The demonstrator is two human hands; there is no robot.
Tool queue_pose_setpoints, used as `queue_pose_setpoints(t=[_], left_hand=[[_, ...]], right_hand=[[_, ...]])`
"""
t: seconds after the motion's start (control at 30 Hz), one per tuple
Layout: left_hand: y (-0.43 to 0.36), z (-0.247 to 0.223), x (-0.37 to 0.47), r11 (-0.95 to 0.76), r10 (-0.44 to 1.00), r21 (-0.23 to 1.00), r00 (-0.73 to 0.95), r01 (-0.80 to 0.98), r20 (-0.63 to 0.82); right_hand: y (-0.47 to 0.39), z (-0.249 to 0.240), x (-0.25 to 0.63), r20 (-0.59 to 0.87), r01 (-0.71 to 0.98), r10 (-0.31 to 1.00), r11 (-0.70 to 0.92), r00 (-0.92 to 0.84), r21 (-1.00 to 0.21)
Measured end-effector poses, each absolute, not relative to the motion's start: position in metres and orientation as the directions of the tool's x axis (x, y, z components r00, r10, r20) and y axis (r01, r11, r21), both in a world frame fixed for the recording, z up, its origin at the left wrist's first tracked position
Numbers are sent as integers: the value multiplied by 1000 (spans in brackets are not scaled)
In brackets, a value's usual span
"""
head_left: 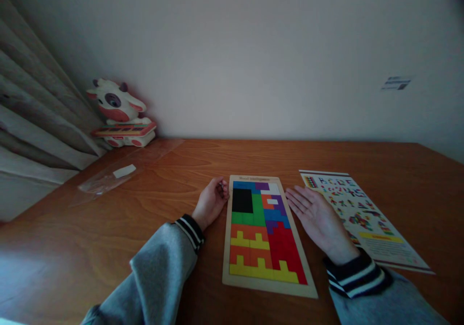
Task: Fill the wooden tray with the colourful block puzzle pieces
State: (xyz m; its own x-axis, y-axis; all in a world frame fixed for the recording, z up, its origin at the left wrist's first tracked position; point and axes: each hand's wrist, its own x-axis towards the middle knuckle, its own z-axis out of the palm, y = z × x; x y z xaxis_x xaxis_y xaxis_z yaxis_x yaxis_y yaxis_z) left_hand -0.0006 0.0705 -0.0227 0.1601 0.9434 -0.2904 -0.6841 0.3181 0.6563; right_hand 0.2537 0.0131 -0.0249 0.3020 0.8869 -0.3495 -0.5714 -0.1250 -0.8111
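Wooden puzzle board (268,290) flat on tabletop (246,158), between the hands. Left hand (211,201) beside its left edge — grip loosely curled, whether closed unclear. Right hand (319,218) near its right edge — grip open, palm showing, over the printed sheet (366,214).

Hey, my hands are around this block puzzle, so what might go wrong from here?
The left hand and right hand are close beside the puzzle board, so a bump might jostle its coloured pieces.
The right sleeve overlaps the printed sheet in view; if they touch, which I can't tell, it could drag.
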Motion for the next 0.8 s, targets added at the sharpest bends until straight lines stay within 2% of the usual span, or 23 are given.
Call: queue_pose_setpoints(t=[0.13,0.33,0.57,0.8], left_hand=[[71,-23,-1,317,945,661,168,-680,-281],[72,-23,0,313,944,656,147,-687,-296],[71,-22,0,308,945,671,132,-675,-300],[72,-21,1,306,944,679,121,-667,-307]], right_hand=[[12,-21,260,-362,-538,893,-172,268,-825],[8,-7,280,-481,-479,873,-388,83,-788],[10,-15,269,-382,-549,910,-240,159,-801],[0,-4,251,-286,-514,957,-270,-50,-814]])
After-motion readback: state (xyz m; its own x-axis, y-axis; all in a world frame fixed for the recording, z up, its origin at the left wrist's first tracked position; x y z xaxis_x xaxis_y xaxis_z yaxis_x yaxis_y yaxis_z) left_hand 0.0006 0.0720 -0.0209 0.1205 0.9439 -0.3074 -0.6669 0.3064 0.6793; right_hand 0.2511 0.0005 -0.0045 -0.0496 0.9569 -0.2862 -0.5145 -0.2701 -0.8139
